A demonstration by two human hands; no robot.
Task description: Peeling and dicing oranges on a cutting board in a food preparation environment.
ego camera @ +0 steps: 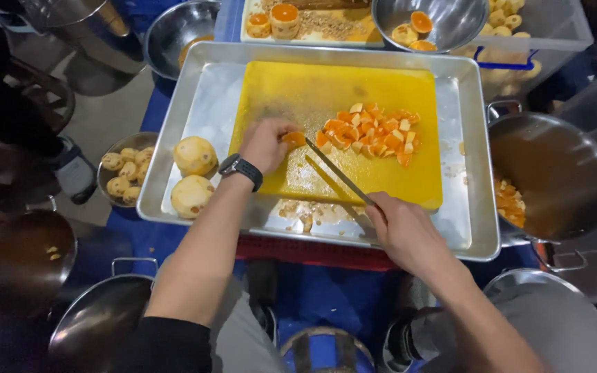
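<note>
- A large rectangular steel tray (202, 110) held a yellow plastic cutting board (298, 90).
- Two peeled pale-yellow round fruits (193, 176) lay in the tray's left part, well apart from the board's centre.
- A pile of diced orange fruit pieces (371, 132) lay mid-board.
- The right hand (402, 231) was closed around the handle of a long thin-bladed knife (336, 171); the blade's long axis ran up-left toward the left hand.
- The left hand (265, 144) had its fingers curled narrow, pressing a small orange fruit piece (294, 139), just left of the pile and touching the knife tip.
</note>
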